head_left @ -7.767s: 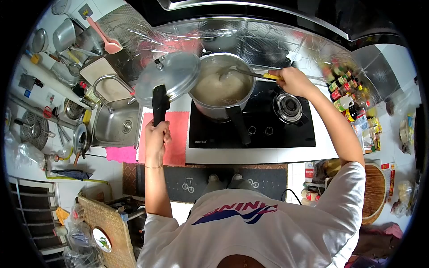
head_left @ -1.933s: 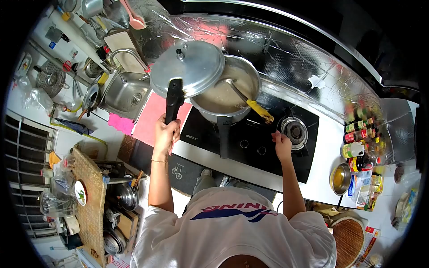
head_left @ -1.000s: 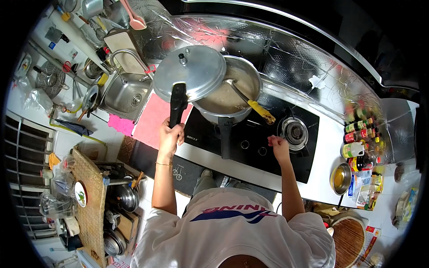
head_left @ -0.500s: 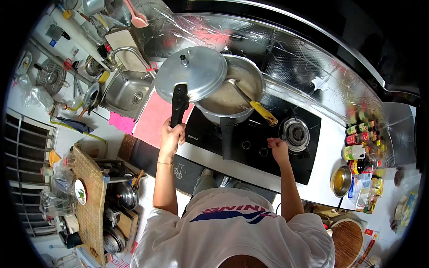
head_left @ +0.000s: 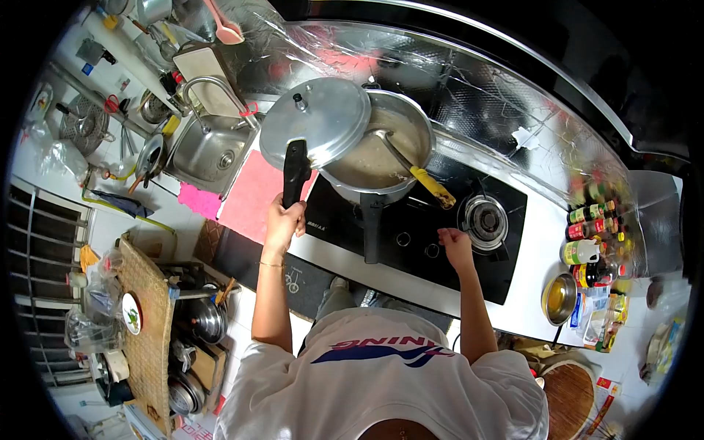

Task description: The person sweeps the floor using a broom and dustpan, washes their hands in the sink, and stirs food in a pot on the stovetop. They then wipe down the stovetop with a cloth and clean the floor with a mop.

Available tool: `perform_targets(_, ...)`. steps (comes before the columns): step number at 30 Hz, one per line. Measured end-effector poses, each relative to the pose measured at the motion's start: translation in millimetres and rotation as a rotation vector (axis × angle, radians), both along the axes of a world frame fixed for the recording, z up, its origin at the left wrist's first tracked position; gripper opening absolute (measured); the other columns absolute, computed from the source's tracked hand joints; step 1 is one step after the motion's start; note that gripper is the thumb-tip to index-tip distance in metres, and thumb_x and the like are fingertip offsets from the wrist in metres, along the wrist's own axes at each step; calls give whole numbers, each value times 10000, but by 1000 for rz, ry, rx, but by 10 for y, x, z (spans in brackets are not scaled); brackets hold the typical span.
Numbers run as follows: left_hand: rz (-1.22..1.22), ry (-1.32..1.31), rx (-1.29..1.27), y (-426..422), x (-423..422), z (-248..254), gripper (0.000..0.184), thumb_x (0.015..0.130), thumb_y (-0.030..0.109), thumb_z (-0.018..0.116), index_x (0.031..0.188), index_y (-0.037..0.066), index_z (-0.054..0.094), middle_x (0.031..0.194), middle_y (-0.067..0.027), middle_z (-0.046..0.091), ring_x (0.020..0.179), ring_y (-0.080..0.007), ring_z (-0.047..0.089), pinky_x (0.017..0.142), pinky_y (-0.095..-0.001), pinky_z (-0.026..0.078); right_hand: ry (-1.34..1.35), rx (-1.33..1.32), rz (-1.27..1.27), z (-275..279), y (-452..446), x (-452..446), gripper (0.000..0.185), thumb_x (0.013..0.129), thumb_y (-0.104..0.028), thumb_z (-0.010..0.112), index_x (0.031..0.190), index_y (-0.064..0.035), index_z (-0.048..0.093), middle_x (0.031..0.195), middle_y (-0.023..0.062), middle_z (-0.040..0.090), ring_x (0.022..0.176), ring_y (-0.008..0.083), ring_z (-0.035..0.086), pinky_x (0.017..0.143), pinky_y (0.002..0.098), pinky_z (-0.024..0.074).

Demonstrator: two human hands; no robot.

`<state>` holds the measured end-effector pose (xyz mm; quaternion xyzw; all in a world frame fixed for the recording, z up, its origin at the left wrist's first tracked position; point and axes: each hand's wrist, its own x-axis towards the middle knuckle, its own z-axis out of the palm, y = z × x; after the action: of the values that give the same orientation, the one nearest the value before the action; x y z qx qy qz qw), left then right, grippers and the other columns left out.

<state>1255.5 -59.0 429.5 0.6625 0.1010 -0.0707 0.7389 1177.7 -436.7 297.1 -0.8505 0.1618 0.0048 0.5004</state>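
Note:
My left hand (head_left: 285, 222) is closed around the black handle of a silver pressure cooker lid (head_left: 315, 121). The lid is held tilted over the left side of the open pressure cooker (head_left: 422, 121), covering part of its mouth. Inside is a pale, cloudy liquid (head_left: 378, 158). A ladle (head_left: 433, 187) with a worn yellow handle leans in the pot, its handle sticking out over the right rim. My right hand (head_left: 456, 246) hovers over the black gas stove (head_left: 341, 231), beside a control knob (head_left: 433, 251) and the right burner (head_left: 485, 221). Its fingers are curled in, with nothing visible in them.
A steel sink (head_left: 209, 154) with a faucet lies left, beside a pink cloth (head_left: 246, 198). Sauce bottles (head_left: 590, 231) and a metal bowl of yellow liquid (head_left: 559, 298) stand at the right. A woven-topped table (head_left: 150, 352) is at lower left. Foil (head_left: 469, 95) lines the wall.
The lid has shifted slightly to the right and tilts a little differently in my left hand. My right hand, the pot and the ladle look unchanged.

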Motion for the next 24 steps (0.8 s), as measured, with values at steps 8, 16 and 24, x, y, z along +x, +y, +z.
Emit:
perform_targets(8,23,15,20,-13,7,34,174,806,21,527,937,-40,429,538,-29,435,367,-89,371,339,-244,290,-8,128,18,12,87,56,251,900,-183,512,975,17,644,781,124,648,685,191,617,635,306,485)
perform_targets(16,11,-1,64,-6,9,32,199,809,27,542,950,-48,423,539,-28,439,368,-96,389,338,-252,310,71,77,78,135,189,74,266,899,-207,523,970,22,639,745,113,637,674,190,613,623,298,479)
perform_targets(24,7,8,79,-1,27,28,199,812,37,547,945,-49,426,538,-26,442,370,-93,394,337,-250,316,66,51,91,215,211,38,276,902,-212,519,965,31,634,702,111,616,634,189,584,592,307,463)
